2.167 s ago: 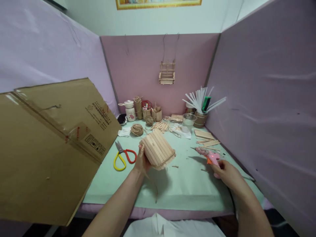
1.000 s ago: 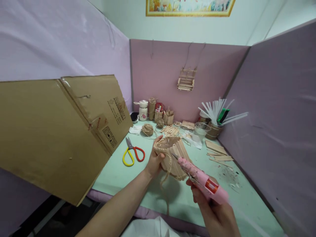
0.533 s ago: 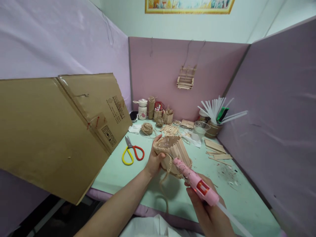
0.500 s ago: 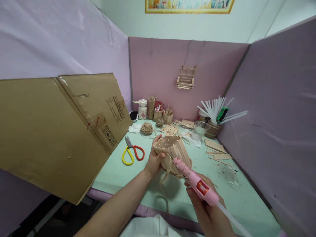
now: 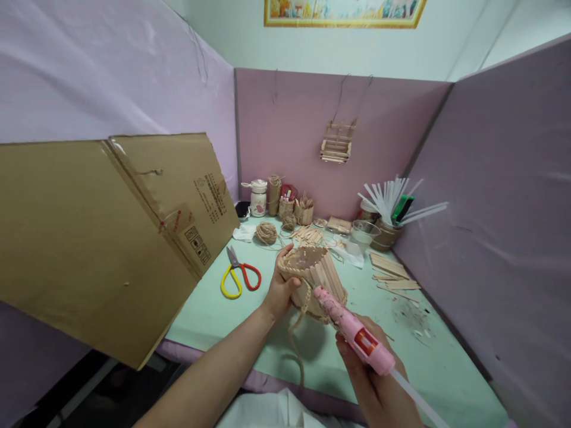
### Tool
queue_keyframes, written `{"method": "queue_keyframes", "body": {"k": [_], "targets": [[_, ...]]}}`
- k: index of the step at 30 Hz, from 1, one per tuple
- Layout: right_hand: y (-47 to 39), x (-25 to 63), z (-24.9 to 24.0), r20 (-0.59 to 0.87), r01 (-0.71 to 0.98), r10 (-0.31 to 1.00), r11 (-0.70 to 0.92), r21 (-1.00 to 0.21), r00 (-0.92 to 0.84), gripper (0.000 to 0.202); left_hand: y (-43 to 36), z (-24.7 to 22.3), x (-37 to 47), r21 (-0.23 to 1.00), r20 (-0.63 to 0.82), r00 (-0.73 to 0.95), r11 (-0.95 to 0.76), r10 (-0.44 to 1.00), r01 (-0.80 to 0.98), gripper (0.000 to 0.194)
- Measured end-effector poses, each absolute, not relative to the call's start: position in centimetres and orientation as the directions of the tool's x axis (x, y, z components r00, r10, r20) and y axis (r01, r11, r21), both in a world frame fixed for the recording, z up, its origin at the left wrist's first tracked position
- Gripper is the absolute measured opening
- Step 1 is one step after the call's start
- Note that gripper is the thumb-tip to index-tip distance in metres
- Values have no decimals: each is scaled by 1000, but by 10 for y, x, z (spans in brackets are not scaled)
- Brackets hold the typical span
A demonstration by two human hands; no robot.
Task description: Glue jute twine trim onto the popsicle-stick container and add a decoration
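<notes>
My left hand is wrapped round the left side of a small container made of wooden sticks, tilted above the table. A braided cord runs along its rim and hangs down from it in a loose tail. In my right hand is a pink glue gun with a white glue stick coming out of its back end. The gun's nozzle is at the container's rim, close to my left thumb and the cord; whether it touches is too small to tell.
Scissors lie left on the green table, beside a leaning cardboard sheet. Behind are a twine ball, loose sticks, a white bottle and a clear cup. Flat sticks lie right.
</notes>
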State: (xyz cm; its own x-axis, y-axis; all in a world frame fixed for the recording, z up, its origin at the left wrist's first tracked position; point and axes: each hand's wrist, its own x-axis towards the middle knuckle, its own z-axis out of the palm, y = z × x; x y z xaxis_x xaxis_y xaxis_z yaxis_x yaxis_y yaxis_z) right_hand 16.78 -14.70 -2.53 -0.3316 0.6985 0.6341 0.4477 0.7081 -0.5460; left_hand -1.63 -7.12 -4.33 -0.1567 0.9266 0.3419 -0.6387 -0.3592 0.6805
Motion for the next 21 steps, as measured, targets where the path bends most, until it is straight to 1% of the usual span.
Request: {"method": "queue_keyframes", "body": {"k": [10,13,21], "targets": [[-148,164,-18,643,429,696,711,-557,-319,41,-71,-45,-18,689,347,-143,-356,927,-632,106],[-149,165,-18,629,430,709,700,-570,-319,38,-72,-44,-18,696,342,-145,-354,928,-625,106],[-149,168,-24,603,449,724,686,-573,-335,42,-71,-45,-17,702,332,-153,-352,931,-619,108]]}}
